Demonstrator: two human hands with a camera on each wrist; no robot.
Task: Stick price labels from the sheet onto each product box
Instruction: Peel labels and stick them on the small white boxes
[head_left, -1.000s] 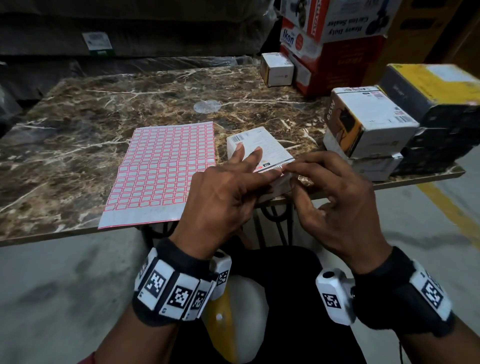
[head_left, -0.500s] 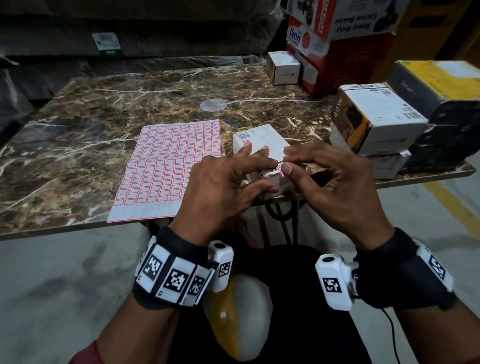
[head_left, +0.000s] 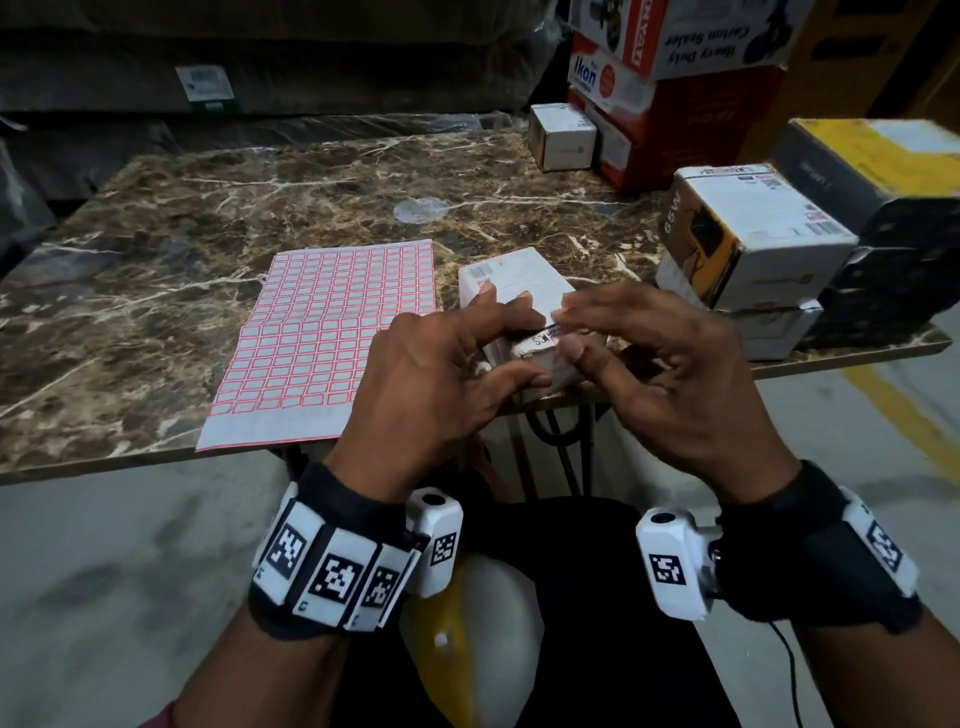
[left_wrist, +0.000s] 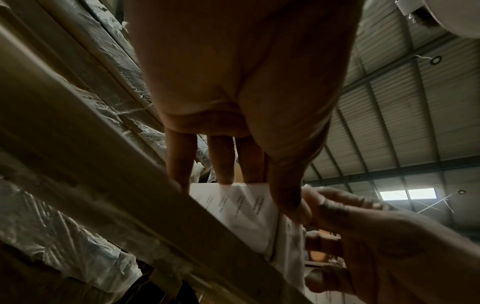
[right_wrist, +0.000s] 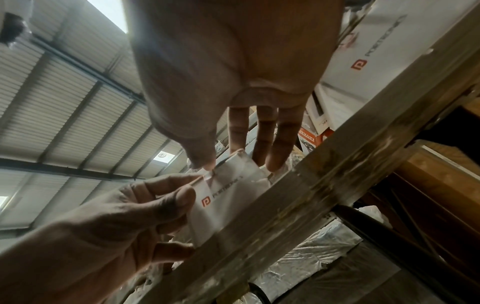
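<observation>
A red-gridded label sheet (head_left: 332, 338) lies flat on the marble table (head_left: 156, 260). Right of it, at the front edge, sits a white product box (head_left: 519, 275). My left hand (head_left: 519, 338) grips the box's near end, fingers on top and thumb on the near face. My right hand (head_left: 563, 332) pinches a small red-edged label (head_left: 554, 340) between thumb and forefinger at the box's near top edge. The left wrist view shows my fingers (left_wrist: 223, 164) on the box (left_wrist: 241, 207). In the right wrist view the box (right_wrist: 228, 197) carries a red logo.
Product boxes crowd the table's right side: a white and orange one (head_left: 748, 234) on a flat white one (head_left: 779, 332), with dark boxes (head_left: 904, 270) beside them. A small white box (head_left: 561, 137) and red cartons (head_left: 675, 93) stand at the back right.
Both hands stay at the box's near end. The right fingertips have shifted slightly left along its top edge with the label, and the left thumb has come onto the near face.
</observation>
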